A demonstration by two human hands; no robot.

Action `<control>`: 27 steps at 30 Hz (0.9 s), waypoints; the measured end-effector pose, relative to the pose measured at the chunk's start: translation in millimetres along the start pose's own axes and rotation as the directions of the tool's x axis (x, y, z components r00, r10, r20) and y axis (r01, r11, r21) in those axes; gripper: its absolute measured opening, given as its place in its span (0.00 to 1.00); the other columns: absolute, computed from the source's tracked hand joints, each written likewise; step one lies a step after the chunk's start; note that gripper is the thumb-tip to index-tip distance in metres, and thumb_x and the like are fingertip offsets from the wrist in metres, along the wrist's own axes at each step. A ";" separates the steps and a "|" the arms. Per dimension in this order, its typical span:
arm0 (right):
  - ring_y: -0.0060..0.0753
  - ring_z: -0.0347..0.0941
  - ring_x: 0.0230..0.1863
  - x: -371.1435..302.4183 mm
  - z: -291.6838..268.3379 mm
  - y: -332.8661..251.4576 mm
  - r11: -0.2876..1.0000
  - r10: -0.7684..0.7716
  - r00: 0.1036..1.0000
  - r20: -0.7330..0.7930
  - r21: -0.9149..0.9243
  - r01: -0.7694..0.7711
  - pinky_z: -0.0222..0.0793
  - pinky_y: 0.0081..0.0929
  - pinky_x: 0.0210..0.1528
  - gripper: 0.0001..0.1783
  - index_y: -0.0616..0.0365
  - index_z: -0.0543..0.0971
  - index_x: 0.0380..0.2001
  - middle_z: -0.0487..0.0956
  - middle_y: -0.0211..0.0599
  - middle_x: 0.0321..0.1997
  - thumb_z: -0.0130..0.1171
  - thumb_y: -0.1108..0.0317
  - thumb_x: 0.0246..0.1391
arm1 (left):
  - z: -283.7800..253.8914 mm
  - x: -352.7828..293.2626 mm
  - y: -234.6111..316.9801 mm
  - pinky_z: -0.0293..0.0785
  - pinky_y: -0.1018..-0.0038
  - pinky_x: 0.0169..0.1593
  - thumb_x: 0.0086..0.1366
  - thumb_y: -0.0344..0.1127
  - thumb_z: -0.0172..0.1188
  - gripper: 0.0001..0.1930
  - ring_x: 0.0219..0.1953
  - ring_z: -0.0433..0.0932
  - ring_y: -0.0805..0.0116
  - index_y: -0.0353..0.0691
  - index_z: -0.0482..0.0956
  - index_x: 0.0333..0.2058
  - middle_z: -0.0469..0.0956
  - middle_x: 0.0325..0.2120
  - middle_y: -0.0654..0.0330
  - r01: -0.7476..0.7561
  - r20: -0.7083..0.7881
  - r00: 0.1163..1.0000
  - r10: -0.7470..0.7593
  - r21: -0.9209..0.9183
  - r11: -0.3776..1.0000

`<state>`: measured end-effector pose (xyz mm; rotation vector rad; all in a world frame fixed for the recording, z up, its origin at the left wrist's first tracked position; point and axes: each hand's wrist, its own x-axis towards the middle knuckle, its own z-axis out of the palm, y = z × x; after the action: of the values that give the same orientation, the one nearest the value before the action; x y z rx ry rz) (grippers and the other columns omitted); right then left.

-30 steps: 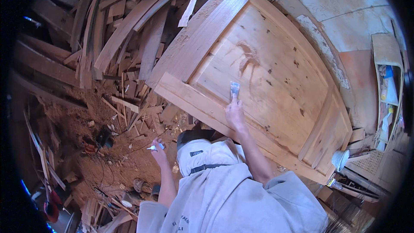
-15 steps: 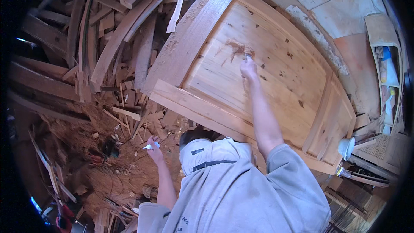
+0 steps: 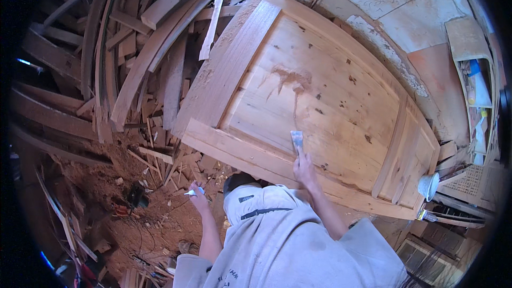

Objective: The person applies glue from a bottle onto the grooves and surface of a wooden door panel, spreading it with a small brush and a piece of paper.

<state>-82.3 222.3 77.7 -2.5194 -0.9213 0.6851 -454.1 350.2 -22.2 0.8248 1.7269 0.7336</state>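
My right hand (image 3: 304, 171) is closed around a putty knife (image 3: 297, 140). Its flat blade points away from me, low over the pale wooden panel (image 3: 266, 112) of a large framed door. Further up that panel lies a smeared patch of brown sawdust (image 3: 293, 76), and a thin trail runs from it toward the blade. Whether the blade touches the wood I cannot tell. Off to the left, beyond the door's near edge, my left hand (image 3: 199, 201) grips a small white pointed thing (image 3: 195, 191), much like a little glue bottle; its full shape is hidden by the fingers.
Stacked curved and straight offcuts (image 3: 144, 48) crowd the left, with one pale strip (image 3: 216, 16) reaching near the door. Sawdust and scraps cover the floor (image 3: 154, 229). A white bowl (image 3: 428, 185) stands at the door's right end, near a shelf unit (image 3: 469, 40) with bottles.
My right hand has drawn back from the sawdust patch toward me, bringing the putty knife to the near part of the panel. The left hand has dropped slightly, still gripping the white thing.
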 end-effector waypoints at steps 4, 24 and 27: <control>0.64 0.72 0.39 16.9 8.8 4.5 0.999 -0.018 1.000 0.006 0.028 0.017 0.70 0.51 0.42 0.29 0.64 0.61 0.63 0.68 0.65 0.42 0.45 0.71 0.56 | 15.7 15.5 16.2 0.72 0.76 0.37 0.71 0.53 0.45 0.25 0.34 0.77 0.70 0.34 0.72 0.49 0.78 0.38 0.56 -0.063 0.063 0.996 0.064 -0.020 0.998; 0.56 0.72 0.50 67.6 -6.4 9.7 0.945 0.005 0.978 -0.210 0.320 0.064 0.68 0.43 0.53 0.25 0.61 0.68 0.56 0.74 0.59 0.48 0.52 0.67 0.54 | 7.2 27.8 -24.7 0.73 0.75 0.38 0.71 0.50 0.46 0.22 0.33 0.75 0.69 0.34 0.72 0.48 0.75 0.35 0.57 -0.073 0.074 0.995 0.073 -0.004 0.997; 0.51 0.72 0.53 15.4 -3.9 49.8 0.860 0.147 0.975 -0.164 0.508 -0.044 0.66 0.37 0.56 0.25 0.62 0.68 0.56 0.74 0.56 0.53 0.54 0.67 0.55 | 25.2 21.7 -5.4 0.72 0.76 0.36 0.71 0.50 0.47 0.22 0.32 0.74 0.71 0.34 0.73 0.47 0.74 0.33 0.59 -0.005 0.122 0.992 0.005 -0.004 1.000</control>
<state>-45.3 196.3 51.5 -2.1208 -0.4680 0.5961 -435.8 366.8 -45.0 0.8548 1.6141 0.6752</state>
